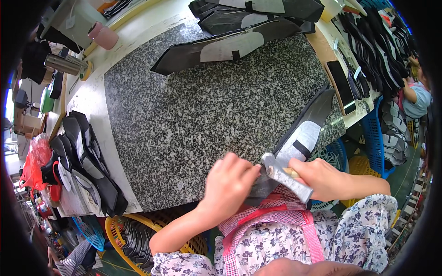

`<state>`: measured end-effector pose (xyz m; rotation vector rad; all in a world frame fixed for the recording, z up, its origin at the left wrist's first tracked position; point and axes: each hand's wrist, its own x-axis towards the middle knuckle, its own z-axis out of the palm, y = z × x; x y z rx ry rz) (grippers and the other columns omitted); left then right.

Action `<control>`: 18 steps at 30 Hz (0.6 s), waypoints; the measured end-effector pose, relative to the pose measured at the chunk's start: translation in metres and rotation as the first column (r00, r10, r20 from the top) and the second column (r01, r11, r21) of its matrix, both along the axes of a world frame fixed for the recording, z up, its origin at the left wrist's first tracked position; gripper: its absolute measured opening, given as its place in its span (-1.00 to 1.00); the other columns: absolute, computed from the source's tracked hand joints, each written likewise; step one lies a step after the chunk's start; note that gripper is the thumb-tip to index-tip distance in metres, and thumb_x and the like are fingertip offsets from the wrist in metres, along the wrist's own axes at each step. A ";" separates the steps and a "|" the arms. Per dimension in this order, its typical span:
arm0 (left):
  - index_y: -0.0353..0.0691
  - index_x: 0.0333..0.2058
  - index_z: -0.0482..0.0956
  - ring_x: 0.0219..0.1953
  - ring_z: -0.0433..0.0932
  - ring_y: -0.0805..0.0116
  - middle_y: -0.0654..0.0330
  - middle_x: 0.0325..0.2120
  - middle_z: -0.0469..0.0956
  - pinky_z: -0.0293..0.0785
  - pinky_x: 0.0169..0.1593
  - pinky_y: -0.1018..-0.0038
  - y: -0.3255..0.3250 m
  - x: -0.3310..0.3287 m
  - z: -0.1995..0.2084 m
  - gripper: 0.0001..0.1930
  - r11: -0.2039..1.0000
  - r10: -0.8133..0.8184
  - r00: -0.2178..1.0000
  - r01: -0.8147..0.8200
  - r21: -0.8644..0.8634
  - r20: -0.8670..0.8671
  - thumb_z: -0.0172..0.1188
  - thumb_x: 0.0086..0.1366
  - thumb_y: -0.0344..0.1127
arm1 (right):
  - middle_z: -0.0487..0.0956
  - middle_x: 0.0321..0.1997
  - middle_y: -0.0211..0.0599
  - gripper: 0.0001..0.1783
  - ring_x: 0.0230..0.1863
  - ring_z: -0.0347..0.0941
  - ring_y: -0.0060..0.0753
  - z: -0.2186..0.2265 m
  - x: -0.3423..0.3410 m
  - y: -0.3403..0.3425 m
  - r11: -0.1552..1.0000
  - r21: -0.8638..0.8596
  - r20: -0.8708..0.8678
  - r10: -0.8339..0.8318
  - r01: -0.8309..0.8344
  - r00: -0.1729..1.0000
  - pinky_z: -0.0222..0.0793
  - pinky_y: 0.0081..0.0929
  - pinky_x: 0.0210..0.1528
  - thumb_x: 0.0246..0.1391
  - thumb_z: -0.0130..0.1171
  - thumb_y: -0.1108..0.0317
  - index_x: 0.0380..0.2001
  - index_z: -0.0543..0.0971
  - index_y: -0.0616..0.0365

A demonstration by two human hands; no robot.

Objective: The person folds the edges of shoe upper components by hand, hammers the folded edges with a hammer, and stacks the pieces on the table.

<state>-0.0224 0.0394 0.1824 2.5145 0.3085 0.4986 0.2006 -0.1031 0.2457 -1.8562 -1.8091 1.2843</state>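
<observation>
Close to my body, a curved black panel with a light grey patch (295, 143) lies slantwise over the right front of the stone slab. My right hand (320, 178) is closed around the wooden handle of a hammer. The hammer's metal head (286, 178) is just above the panel's near end, between my two hands. With fingers curled, my left hand (230, 183) pinches the panel's left edge near that end; the fingertips are partly hidden. Similar black panels (221, 48) are piled at the far side of the slab.
Speckled granite slab (202, 115) covers the table. More black pieces (87, 161) are heaped at left. A phone (341, 87) lies on the right edge, near hanging black strips (368, 50). A yellow basket (110, 230) and blue crates (374, 138) stand below. Another person (416, 99) is far right.
</observation>
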 end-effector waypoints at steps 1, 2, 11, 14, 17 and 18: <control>-0.27 -0.18 0.71 -0.26 0.51 0.18 0.18 -0.31 0.60 0.49 -0.27 0.33 0.005 -0.004 0.001 -0.72 0.986 0.031 0.999 -0.035 -0.163 -0.030 0.37 0.07 -0.46 | 0.55 -0.49 0.17 -0.76 -0.37 0.57 0.34 0.001 -0.001 0.000 1.000 -0.014 0.003 -0.018 0.018 1.000 0.48 0.07 -0.40 0.21 0.11 0.49 -0.11 0.33 0.26; -0.27 -0.18 0.71 -0.26 0.51 0.18 0.18 -0.31 0.60 0.49 -0.27 0.33 0.005 -0.005 0.001 -0.72 0.986 0.029 0.999 -0.033 -0.163 -0.027 0.37 0.07 -0.46 | 0.55 -0.50 0.17 -0.76 -0.37 0.57 0.34 0.003 -0.001 0.001 0.999 -0.028 0.006 -0.036 0.036 0.999 0.48 0.08 -0.40 0.19 0.11 0.52 -0.11 0.33 0.27; -0.11 -0.31 0.75 -0.30 0.49 0.31 0.38 -0.37 0.62 0.34 -0.25 0.33 -0.008 -0.022 -0.003 -0.78 0.969 0.241 0.970 -0.243 0.039 0.035 0.50 0.02 -0.29 | 0.57 -0.46 0.19 -0.75 -0.31 0.57 0.37 -0.004 -0.011 -0.001 0.999 -0.031 -0.045 -0.025 0.024 0.999 0.48 0.06 -0.36 0.21 0.12 0.48 -0.10 0.33 0.25; -0.09 -0.39 0.75 -0.33 0.48 0.31 0.41 -0.43 0.62 0.34 -0.26 0.33 -0.012 -0.026 -0.005 -0.81 0.942 0.330 0.944 -0.329 -0.065 0.011 0.56 0.00 -0.28 | 0.57 -0.45 0.20 -0.74 -0.31 0.57 0.37 -0.008 -0.007 0.002 0.994 0.018 -0.137 -0.100 0.104 0.986 0.48 0.02 -0.35 0.20 0.14 0.47 -0.10 0.37 0.29; -0.09 -0.42 0.74 -0.36 0.47 0.32 0.42 -0.44 0.62 0.33 -0.27 0.33 -0.020 -0.027 -0.011 -0.83 0.933 0.338 0.941 -0.331 -0.140 0.033 0.56 0.00 -0.32 | 0.57 -0.44 0.18 -0.72 -0.33 0.57 0.33 0.000 -0.005 0.005 0.987 0.114 -0.110 -0.097 0.109 0.989 0.48 -0.03 -0.37 0.19 0.17 0.44 -0.10 0.38 0.32; -0.09 -0.41 0.74 -0.37 0.46 0.32 0.43 -0.44 0.62 0.32 -0.28 0.33 -0.022 -0.027 -0.013 -0.83 0.932 0.345 0.937 -0.334 -0.141 0.055 0.56 0.00 -0.34 | 0.57 -0.44 0.18 -0.72 -0.34 0.57 0.32 0.006 -0.005 0.008 0.979 0.160 -0.109 -0.107 0.124 0.988 0.48 -0.04 -0.38 0.19 0.17 0.44 -0.10 0.38 0.31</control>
